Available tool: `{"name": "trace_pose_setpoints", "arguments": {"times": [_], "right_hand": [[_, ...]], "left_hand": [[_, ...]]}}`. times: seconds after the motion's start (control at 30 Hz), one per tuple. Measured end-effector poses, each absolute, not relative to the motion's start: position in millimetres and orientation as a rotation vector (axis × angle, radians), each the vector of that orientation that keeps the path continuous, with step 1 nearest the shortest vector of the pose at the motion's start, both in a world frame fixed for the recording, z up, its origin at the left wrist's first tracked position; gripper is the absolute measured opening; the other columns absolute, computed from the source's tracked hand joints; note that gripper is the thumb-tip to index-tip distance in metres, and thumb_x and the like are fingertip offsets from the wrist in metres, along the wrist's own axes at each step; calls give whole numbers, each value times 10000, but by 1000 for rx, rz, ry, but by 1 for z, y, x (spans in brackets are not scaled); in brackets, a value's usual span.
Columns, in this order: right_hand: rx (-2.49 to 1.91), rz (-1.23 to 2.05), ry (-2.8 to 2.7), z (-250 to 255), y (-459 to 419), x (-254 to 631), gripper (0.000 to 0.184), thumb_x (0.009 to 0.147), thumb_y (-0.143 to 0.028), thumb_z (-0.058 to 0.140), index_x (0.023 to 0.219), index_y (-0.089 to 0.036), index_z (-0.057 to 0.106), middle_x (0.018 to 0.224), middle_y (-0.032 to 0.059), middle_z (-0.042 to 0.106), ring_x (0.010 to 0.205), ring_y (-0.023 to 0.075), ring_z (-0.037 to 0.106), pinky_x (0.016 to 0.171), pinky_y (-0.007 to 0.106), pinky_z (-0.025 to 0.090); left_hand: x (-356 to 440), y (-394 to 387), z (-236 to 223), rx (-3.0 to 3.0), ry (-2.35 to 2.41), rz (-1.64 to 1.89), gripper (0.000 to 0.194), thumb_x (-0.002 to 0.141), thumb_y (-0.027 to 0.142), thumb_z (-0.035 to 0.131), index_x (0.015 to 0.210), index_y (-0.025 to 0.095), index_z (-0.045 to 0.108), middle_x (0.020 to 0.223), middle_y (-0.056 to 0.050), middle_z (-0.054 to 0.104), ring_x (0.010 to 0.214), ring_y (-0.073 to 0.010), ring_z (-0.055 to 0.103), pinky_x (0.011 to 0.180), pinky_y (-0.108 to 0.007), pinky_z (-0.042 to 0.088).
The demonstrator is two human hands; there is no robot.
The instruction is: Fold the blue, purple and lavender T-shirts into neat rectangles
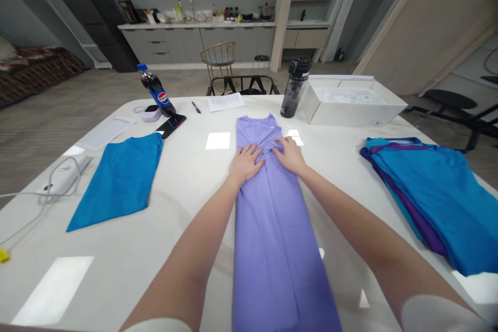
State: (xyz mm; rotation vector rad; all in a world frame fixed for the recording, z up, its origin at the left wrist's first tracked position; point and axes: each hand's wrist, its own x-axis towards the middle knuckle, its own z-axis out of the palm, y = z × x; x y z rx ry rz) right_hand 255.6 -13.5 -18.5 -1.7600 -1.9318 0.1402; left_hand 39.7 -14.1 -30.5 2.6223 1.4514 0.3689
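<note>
A lilac shirt, folded lengthwise into a long narrow strip, lies down the middle of the white table. My left hand rests flat on its upper part, fingers spread. My right hand lies flat beside it on the same cloth, fingers stretched toward the collar end. Both hands press on the fabric and grip nothing.
A folded blue shirt lies to the left, a stack of blue and purple shirts to the right. At the far edge stand a cola bottle, a phone, a pen, paper, a dark drinking bottle and a white box. A white device with cable sits far left.
</note>
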Motion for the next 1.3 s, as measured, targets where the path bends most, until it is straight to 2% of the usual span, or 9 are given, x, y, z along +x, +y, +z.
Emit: {"name": "trace_pose_setpoints", "arguments": {"times": [0.3,0.4,0.53,0.63,0.73,0.83,0.97,1.17,1.3], "right_hand": [[-1453,342,-2214,-19,-207,293,251,1012,-345,540,1166,-248,713,1100,102,613,1005,251,610,909,418,484],[-1411,454,-2225,-11,-258,302,232,1014,-289,532,1119,-272,739,1085,91,621,979,239,611,888,417,479],[-1337,577,-2243,-5,-306,314,326,1013,-169,465,1059,-285,766,1081,83,639,1012,227,613,929,434,462],[-1303,645,-2247,-2,-330,321,334,1007,-157,472,1038,-278,781,1076,85,643,1004,218,611,915,412,475],[-1280,692,-2283,0,-346,324,221,988,-235,587,1070,-284,787,1078,86,641,1022,225,602,923,402,481],[-1257,711,-2342,3,-355,323,193,962,-261,648,1091,-304,786,1082,72,638,1054,227,599,1068,471,413],[-1234,737,-2447,7,-357,322,205,975,-255,628,1088,-328,783,1034,44,626,1039,204,607,1179,529,282],[-1184,757,-2567,20,-355,318,222,954,-217,643,1072,-342,784,1017,33,620,1036,198,607,1151,498,314],[-1179,788,-2608,25,-357,317,199,957,-231,644,1033,-347,786,1020,32,625,1036,202,612,1153,525,308]], "left_hand": [[40,-17,-29,2603,1469,433,595,1026,528,372,1509,207,508,1606,-94,442,1510,-265,346,1263,-494,205],[41,-20,-29,2587,1471,597,521,1017,496,431,1377,182,639,1526,-120,535,1447,-271,430,1250,-488,241],[37,-33,-25,2539,1439,800,415,1034,342,406,1182,142,738,1342,-143,666,1291,-260,565,1166,-449,384],[22,-59,-18,2522,1324,896,386,1030,276,401,1174,134,730,1277,-135,695,1232,-244,601,1125,-422,441],[-9,-107,-11,2586,1091,836,363,992,177,416,1202,166,712,1232,-108,706,1191,-224,624,1089,-417,486],[-50,-172,-6,2706,736,558,446,913,59,429,1232,208,702,1280,-83,690,1216,-213,624,1077,-412,509],[-92,-249,-2,2768,435,284,501,909,48,457,1331,230,655,1419,-81,626,1328,-207,576,1130,-370,484],[-98,-299,6,2829,302,231,437,945,97,516,1338,235,650,1373,-96,668,1338,-240,572,1205,-405,418],[-89,-306,6,2814,247,286,357,960,118,548,1247,280,683,1281,-72,717,1231,-228,639,1136,-383,476]]}}
